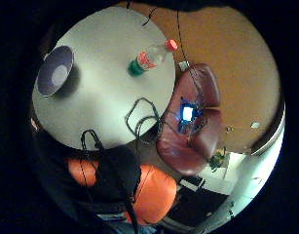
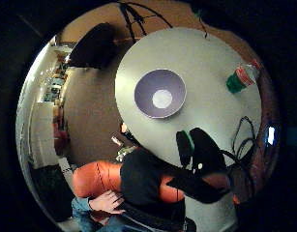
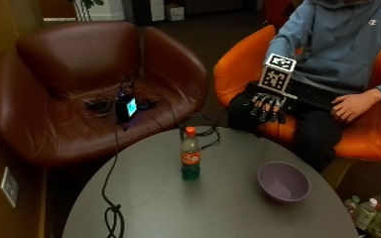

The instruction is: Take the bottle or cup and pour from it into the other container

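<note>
The reach has not begun: the right hand (image 3: 268,106) hangs above the table's (image 3: 177,208) far edge, upper right of the frame, fingers relaxed, holding nothing. The bottle (image 3: 190,159) stands upright at centre, the bowl (image 3: 283,182) well apart at its right. Next, I judge, the hand must descend and close its grip around the bottle.

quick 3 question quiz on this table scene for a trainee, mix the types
1. True or false: the gloved right hand already holds the bottle.
2. Multiple choice: the bottle's cap is A) off, B) on, C) hidden.
3. Fill in: the other container on the table is a purple ____.

Key:
1. False. The hand hangs above the table's far edge, fingers relaxed, touching nothing.
2. B. The orange cap is on and the bottle stands upright.
3. Bowl, apart from the bottle.
</note>
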A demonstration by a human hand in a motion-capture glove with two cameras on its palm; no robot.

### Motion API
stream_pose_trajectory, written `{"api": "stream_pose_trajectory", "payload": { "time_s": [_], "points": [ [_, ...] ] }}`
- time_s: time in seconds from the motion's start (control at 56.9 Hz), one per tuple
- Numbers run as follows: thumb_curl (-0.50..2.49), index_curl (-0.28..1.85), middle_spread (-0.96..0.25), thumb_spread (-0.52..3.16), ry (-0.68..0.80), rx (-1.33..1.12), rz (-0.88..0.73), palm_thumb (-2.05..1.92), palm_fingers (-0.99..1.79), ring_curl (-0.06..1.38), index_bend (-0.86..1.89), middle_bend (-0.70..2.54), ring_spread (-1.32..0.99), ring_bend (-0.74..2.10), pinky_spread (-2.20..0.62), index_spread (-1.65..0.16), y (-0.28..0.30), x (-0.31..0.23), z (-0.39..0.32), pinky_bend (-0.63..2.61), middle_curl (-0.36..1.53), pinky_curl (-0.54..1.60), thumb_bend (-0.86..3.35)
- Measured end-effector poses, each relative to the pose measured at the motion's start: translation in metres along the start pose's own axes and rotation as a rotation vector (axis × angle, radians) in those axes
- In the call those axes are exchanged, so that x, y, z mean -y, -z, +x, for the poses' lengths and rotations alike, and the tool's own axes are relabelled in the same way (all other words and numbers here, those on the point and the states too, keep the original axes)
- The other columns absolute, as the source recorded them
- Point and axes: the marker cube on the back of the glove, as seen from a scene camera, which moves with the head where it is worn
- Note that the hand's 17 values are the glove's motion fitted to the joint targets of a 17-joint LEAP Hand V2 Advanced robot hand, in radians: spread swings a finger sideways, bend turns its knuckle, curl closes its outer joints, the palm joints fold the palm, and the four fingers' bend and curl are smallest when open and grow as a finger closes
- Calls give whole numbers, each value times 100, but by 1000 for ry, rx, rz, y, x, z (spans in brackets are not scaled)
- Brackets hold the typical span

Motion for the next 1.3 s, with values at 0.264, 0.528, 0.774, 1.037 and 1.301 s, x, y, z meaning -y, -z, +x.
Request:
{"api": "stream_pose_trajectory", "payload": {
  "time_s": [0.264, 0.528, 0.774, 1.037, 1.301],
  "points": [
    [31, 29, -12, 102, 14, 9, -3, 74, 21, 22, 16, 18, -4, 25, 28, -40, 3, 10, -7, 24, 25, 28, 6],
    [34, 29, -11, 103, 22, 26, 5, 78, 19, 24, 16, 18, -4, 26, 27, -40, 11, 18, -9, 25, 27, 31, -1],
    [35, 29, -11, 103, -2, 25, 17, 79, 18, 26, 16, 19, -4, 26, 27, -40, 7, 22, 18, 26, 29, 33, -2],
    [36, 29, -10, 103, -30, 29, 15, 79, 18, 27, 16, 18, -4, 27, 27, -40, -2, 21, 60, 27, 29, 34, -2],
    [37, 29, -10, 103, -75, 82, 28, 79, 19, 27, 16, 18, -4, 27, 27, -40, -11, 16, 106, 27, 30, 34, -2]
  ]
}}
